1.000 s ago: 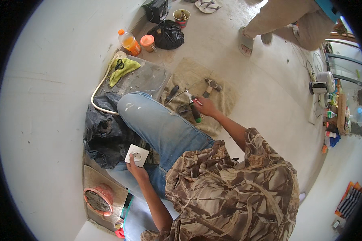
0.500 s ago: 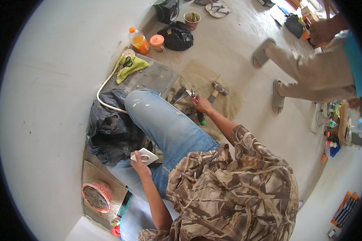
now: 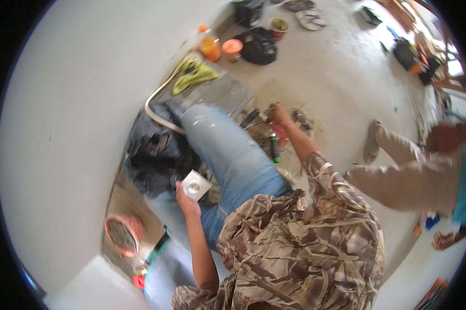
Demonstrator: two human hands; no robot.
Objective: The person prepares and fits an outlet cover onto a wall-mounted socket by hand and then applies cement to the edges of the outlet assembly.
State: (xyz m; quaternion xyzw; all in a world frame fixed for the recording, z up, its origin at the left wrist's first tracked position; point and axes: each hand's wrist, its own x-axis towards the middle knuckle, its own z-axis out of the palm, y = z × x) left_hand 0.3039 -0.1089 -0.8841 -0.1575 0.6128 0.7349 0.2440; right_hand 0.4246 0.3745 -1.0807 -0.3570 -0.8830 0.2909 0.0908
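Observation:
My left hand (image 3: 189, 205) grips a white square plate (image 3: 194, 185) with a round opening in its middle, held over my bent leg in worn jeans. My right hand (image 3: 280, 114) reaches down among tools on a tan cloth (image 3: 274, 89); its fingers are smeared by motion, so what they hold cannot be made out. Close by it lie a red-handled tool (image 3: 280, 133), a screwdriver with a black and green handle (image 3: 274, 147) and a dark-handled tool (image 3: 250, 118). A blurred hammer (image 3: 303, 120) rests to the right of that hand.
A black plastic bag (image 3: 158, 155) and a pale hose (image 3: 153, 111) lie by the wall. An orange bucket of grey mix (image 3: 124, 235) stands at lower left. Beyond are a green cloth (image 3: 194, 76), a drink bottle (image 3: 209, 45) and a lidded jar (image 3: 232, 50). Another person's legs (image 3: 398, 178) are at right.
My right hand has moved off the red-handled tool, which now lies on the cloth. My left hand has turned the plate slightly. The other person has shifted nearer, and the view has swung.

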